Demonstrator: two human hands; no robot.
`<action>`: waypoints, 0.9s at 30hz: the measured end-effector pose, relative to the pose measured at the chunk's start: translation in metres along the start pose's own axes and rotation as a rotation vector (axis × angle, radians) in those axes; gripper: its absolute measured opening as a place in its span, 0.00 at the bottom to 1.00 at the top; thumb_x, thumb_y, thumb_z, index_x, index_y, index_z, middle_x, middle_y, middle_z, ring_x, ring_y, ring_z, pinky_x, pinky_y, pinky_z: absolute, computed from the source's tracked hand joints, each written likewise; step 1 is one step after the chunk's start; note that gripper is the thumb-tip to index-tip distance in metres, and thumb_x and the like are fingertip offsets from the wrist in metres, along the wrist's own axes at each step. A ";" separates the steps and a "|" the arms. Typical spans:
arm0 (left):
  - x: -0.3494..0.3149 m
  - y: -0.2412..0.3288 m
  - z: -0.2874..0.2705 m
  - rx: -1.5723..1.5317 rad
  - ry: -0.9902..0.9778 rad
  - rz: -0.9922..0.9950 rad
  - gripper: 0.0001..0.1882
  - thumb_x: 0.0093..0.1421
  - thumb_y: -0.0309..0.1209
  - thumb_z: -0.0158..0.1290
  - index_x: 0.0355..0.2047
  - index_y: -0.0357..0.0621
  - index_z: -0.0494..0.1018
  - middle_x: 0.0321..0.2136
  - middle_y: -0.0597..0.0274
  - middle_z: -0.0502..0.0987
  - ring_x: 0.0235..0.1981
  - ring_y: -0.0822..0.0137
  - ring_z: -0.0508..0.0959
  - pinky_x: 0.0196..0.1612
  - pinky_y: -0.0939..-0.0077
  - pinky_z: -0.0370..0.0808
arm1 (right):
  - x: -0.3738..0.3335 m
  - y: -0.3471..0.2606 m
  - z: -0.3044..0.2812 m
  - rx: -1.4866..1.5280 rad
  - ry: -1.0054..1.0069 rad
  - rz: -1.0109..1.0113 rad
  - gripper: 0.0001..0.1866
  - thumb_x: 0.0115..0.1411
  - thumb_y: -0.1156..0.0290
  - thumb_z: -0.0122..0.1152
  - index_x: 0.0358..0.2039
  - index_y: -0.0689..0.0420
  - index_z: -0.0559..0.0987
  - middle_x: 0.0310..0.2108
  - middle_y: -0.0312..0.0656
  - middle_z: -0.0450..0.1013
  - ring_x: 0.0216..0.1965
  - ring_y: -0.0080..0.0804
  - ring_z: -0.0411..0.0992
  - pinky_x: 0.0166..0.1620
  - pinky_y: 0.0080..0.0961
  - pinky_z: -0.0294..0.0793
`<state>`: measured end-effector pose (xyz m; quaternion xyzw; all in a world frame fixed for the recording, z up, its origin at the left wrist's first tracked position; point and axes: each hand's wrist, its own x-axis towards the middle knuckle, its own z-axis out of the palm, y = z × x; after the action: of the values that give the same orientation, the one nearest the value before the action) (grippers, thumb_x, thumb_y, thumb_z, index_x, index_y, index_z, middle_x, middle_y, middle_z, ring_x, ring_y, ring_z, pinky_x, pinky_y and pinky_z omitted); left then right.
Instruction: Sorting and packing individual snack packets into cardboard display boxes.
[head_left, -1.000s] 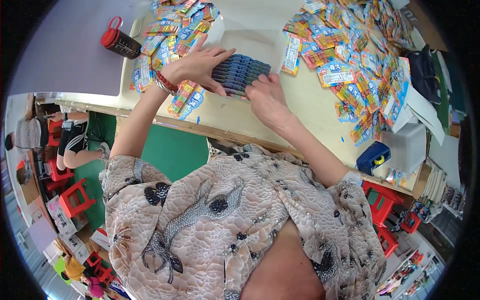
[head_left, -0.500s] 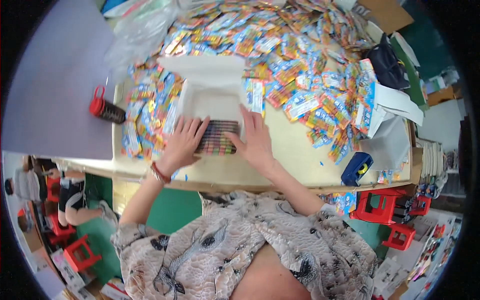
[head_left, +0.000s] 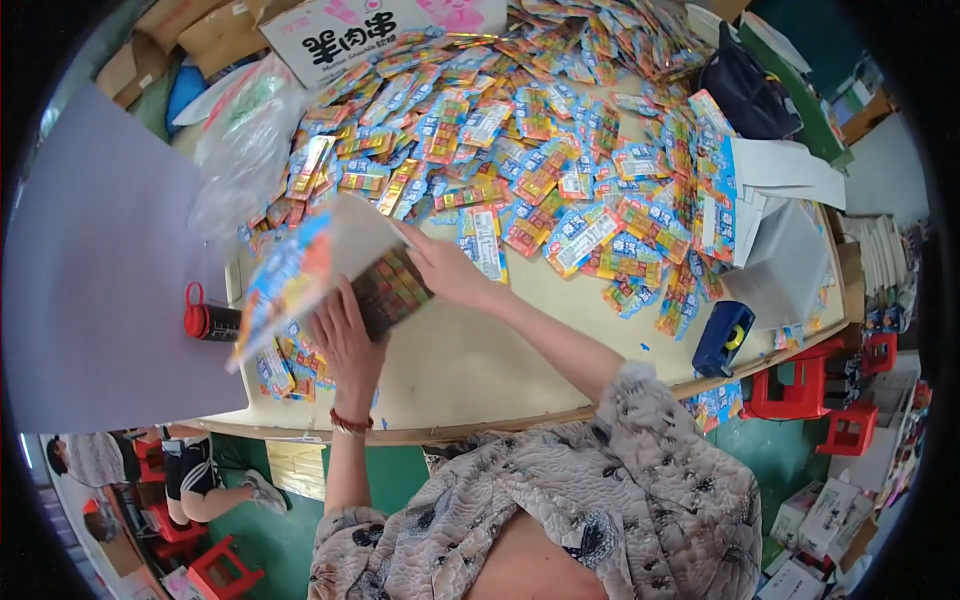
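Observation:
A white cardboard box (head_left: 365, 230) with a colourful printed outside is tilted up over the left part of the table. Its printed face is smeared by motion. In the box's open part shows a neat stack of small multicoloured packets (head_left: 398, 288), possibly candy. My left hand (head_left: 345, 335) grips the box's near side, beside the packets. At the far right edge, my right hand (head_left: 447, 268) has hold of the box, its fingertips partly hidden behind the wall.
Many loose blue-and-yellow packets (head_left: 545, 170) cover the table's far side. A red-capped bottle (head_left: 210, 318) stands at the left, near a clear plastic bag (head_left: 245, 150). A blue tape dispenser (head_left: 722, 340) and a translucent bin (head_left: 785, 265) are on the right. A printed carton (head_left: 310, 45) stands behind.
The box has been lifted off the table, tilted and moved left, with both hands now on it. Before, it lay flat with my hands around the packets inside. The view has shifted too.

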<state>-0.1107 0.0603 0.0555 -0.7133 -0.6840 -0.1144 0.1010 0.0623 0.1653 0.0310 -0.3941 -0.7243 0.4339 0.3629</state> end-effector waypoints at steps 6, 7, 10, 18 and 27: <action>0.061 -0.037 0.026 0.076 0.000 -0.053 0.60 0.35 0.38 0.68 0.66 0.42 0.45 0.53 0.50 0.64 0.55 0.52 0.65 0.58 0.54 0.60 | 0.097 0.031 0.022 0.013 0.018 -0.190 0.25 0.62 0.68 0.47 0.61 0.49 0.63 0.40 0.60 0.73 0.41 0.58 0.72 0.45 0.46 0.71; 0.066 -0.044 0.030 0.067 -0.058 -0.061 0.63 0.35 0.39 0.69 0.67 0.42 0.43 0.53 0.48 0.65 0.55 0.51 0.65 0.58 0.54 0.60 | 0.103 0.031 0.020 0.013 0.014 -0.196 0.25 0.62 0.68 0.47 0.61 0.49 0.63 0.40 0.60 0.73 0.41 0.58 0.72 0.45 0.46 0.71; 0.078 -0.055 0.038 -0.030 -0.160 -0.096 0.66 0.33 0.39 0.70 0.67 0.43 0.40 0.55 0.45 0.63 0.57 0.48 0.63 0.58 0.55 0.61 | 0.119 0.035 0.019 0.008 -0.064 0.044 0.24 0.62 0.65 0.46 0.60 0.51 0.65 0.45 0.58 0.72 0.46 0.55 0.71 0.49 0.41 0.69; 0.104 -0.069 0.033 -0.095 -0.282 -0.044 0.70 0.30 0.46 0.71 0.68 0.46 0.37 0.58 0.45 0.58 0.60 0.44 0.57 0.60 0.48 0.56 | 0.111 0.040 -0.003 0.224 -0.031 0.081 0.25 0.61 0.52 0.52 0.51 0.57 0.72 0.38 0.56 0.74 0.41 0.48 0.73 0.45 0.38 0.70; 0.131 -0.022 -0.011 -0.266 -0.138 -0.001 0.59 0.39 0.46 0.68 0.66 0.45 0.45 0.61 0.40 0.56 0.61 0.42 0.57 0.60 0.49 0.56 | 0.106 0.127 -0.130 0.208 0.854 0.368 0.26 0.56 0.62 0.63 0.50 0.66 0.68 0.42 0.43 0.70 0.40 0.30 0.69 0.45 0.28 0.69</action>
<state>-0.1275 0.1828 0.1054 -0.7264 -0.6683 -0.1547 -0.0417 0.1624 0.3430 -0.0191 -0.6204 -0.3814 0.3605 0.5828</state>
